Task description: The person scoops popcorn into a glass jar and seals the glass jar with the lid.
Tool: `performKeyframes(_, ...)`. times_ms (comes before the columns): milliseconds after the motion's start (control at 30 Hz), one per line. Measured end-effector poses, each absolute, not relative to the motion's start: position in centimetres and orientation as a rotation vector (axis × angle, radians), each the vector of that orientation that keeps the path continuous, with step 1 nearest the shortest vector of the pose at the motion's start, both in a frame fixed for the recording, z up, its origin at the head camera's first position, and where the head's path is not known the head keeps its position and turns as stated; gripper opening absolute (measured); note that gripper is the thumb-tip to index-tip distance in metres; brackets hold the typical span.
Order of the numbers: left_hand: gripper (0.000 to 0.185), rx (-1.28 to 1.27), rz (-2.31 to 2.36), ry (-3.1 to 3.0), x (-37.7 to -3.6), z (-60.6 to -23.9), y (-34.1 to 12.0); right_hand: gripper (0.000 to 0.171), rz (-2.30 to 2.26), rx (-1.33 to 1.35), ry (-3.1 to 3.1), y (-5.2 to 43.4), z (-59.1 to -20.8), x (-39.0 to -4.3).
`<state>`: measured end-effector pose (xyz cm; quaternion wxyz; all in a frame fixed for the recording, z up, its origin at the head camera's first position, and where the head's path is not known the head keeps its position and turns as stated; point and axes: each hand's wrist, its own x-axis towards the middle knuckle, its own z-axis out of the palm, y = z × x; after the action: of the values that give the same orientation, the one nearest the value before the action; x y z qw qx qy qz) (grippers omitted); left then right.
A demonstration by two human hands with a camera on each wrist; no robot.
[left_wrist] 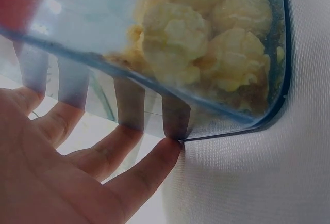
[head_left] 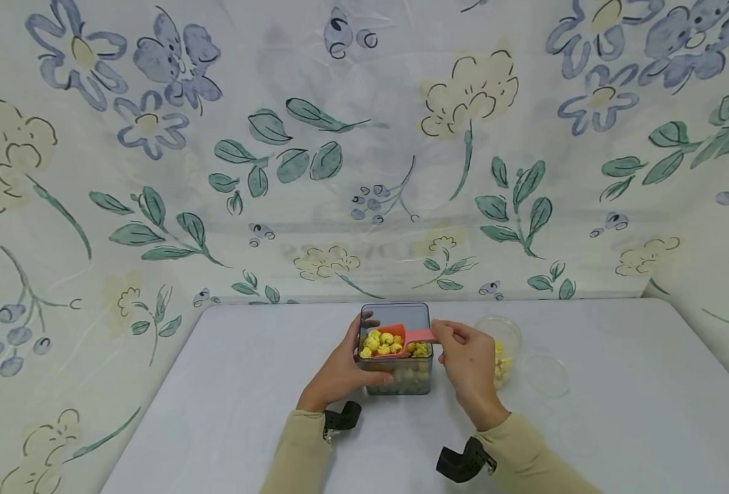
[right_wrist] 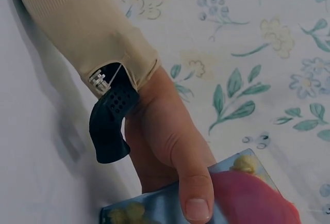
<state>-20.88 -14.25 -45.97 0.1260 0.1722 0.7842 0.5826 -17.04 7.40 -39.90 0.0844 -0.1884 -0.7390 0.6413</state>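
- Wears a long tan left sleeve [head_left: 298, 453] and a matching right sleeve [head_left: 528, 453], with thin ribbed lines.
- Has a bent black left wrist piece [head_left: 343, 416] and a bent black right wrist piece [head_left: 463, 460].
- On the right one, shows little round holes and shiny silver screws [right_wrist: 99, 81], peeking through a sleeve opening.

Head view: can't see handle end of scoop [head_left: 410, 337], covered by R hand [head_left: 471, 357]; can't see all of clear tub [head_left: 508, 333], ditto; can't count popcorn [head_left: 409, 376] thru tinted container [head_left: 397, 314], too hazy. L wrist: lose tinted container past top edge, get scoop only as blur. R wrist: lose tinted container past btm edge, can't see most fingers of L hand [right_wrist: 170, 144].
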Motion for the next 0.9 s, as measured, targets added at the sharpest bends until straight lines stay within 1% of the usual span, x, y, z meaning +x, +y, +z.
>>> performKeyframes(233, 0.116, 0.492, 1.695, 2.269, -20.85, -45.92, -14.3, 0.029, 1.919, -0.574, -2.245, 7.61, -39.57, -17.02)
performKeyframes(567, 0.117, 0.543, 1.71, 2.245, -21.03, -46.15, -14.44, 0.03, 2.033, -0.695, -2.184, 7.52, -39.31, -17.16)
performKeyframes(900, 0.12, 0.457, 1.659, 2.311, -20.91, -46.08, -14.31, 0.03, 2.126, -0.703, -2.057, 7.57, -39.56, -16.97)
